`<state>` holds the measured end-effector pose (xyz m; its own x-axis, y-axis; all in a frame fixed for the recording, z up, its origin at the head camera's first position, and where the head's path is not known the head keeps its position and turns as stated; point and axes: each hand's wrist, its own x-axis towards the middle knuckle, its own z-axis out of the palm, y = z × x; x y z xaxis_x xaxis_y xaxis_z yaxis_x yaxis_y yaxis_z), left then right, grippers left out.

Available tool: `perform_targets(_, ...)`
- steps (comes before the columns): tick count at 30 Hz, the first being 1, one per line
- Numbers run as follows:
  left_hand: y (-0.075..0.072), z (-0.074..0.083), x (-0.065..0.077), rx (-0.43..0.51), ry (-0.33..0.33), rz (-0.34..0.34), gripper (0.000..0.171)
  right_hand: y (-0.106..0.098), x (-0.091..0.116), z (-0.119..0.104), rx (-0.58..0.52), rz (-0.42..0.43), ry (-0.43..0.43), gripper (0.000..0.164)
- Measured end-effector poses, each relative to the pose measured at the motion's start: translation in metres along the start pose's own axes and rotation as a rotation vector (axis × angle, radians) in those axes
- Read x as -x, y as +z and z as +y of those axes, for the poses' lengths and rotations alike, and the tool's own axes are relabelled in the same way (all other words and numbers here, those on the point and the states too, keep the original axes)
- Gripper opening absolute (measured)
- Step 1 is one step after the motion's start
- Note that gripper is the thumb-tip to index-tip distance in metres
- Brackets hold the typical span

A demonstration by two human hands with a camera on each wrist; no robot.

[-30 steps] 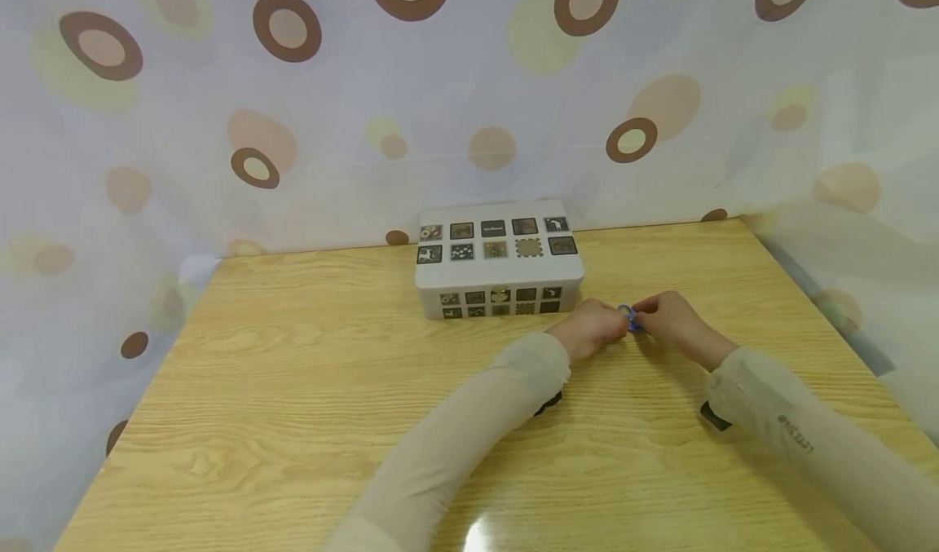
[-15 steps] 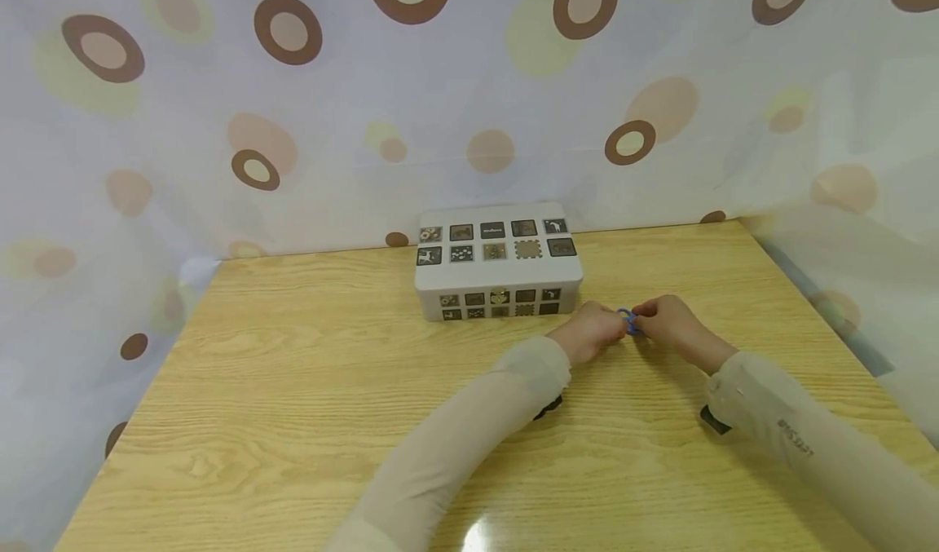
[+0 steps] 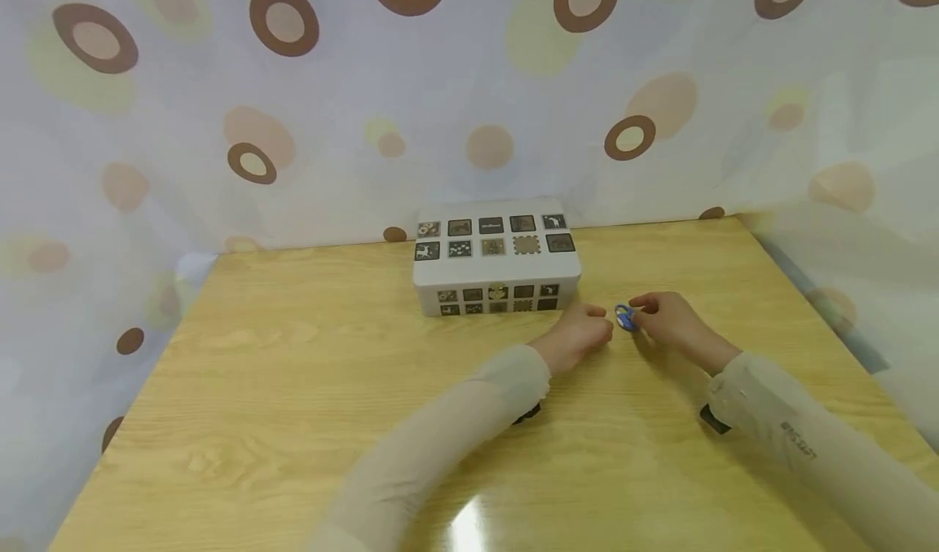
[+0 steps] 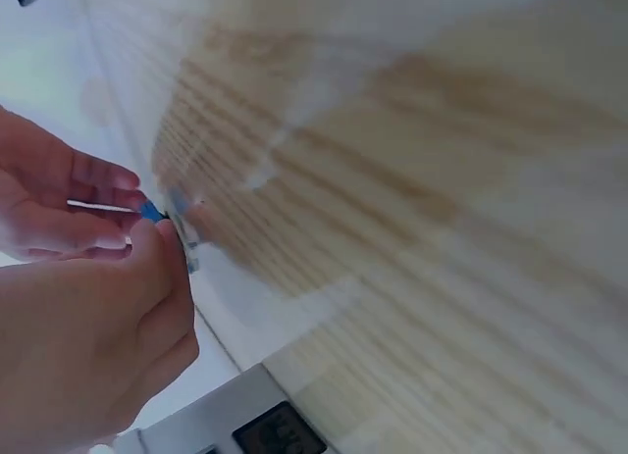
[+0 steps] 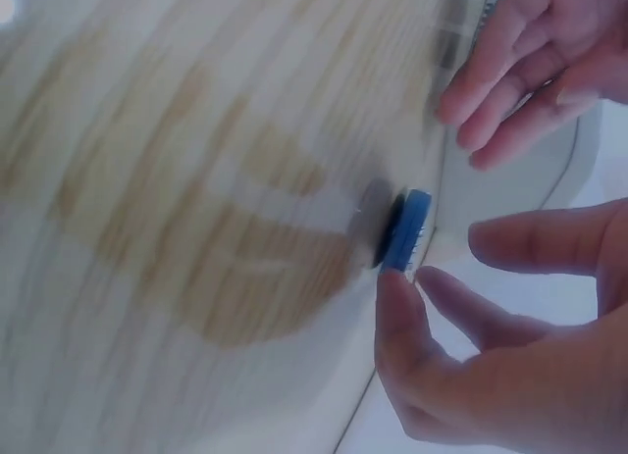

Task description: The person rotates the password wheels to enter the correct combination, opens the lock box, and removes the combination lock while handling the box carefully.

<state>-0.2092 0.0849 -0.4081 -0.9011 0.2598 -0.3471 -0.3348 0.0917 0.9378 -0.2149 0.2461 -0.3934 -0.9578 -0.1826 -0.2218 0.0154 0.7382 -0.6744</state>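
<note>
A small blue ring-shaped piece (image 3: 626,317) stands close over the table to the right of the box. My right hand (image 3: 665,320) pinches it at its right side, between thumb and finger. In the right wrist view the blue piece (image 5: 404,230) appears edge-on, with small notches along one side, at the fingertips of the right hand (image 5: 500,346). My left hand (image 3: 577,338) is just left of the piece, apart from it, its fingers loosely bent and holding nothing. The left wrist view has the left hand (image 4: 98,336) overlapping part of the blue piece (image 4: 152,211).
A white box (image 3: 499,262) with dark square pictures and a front clasp (image 3: 498,292) stands lid down near the back of the wooden table (image 3: 293,389). A curtain (image 3: 330,112) with round prints hangs behind and at both sides.
My left hand has let go of the blue piece and drawn back a little to the left. The right hand keeps its pinch in about the same place, and more of the piece shows.
</note>
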Motion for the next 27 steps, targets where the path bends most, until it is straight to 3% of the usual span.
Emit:
perform_targets(8,-0.026,0.006,0.022,-0.029,0.098,-0.077,0.029,0.001,0.011,-0.011,-0.039,0.161,-0.048,0.042)
perform_targets(13,-0.053,0.007,0.041,-0.052,0.224,-0.045,0.024,0.007,0.021,-0.023,-0.034,0.234,-0.105,0.041)
perform_targets(18,-0.087,0.009,0.066,-0.112,0.377,0.039,0.021,0.014,0.031,-0.04,-0.035,0.315,-0.239,0.041)
perform_targets(22,-0.114,0.01,0.083,-0.259,0.518,0.139,0.02,0.026,0.037,-0.055,-0.02,0.373,-0.347,0.041)
perform_targets(27,-0.136,0.005,0.103,-0.536,0.731,0.254,0.025,0.049,0.043,-0.072,0.091,0.473,-0.485,0.043)
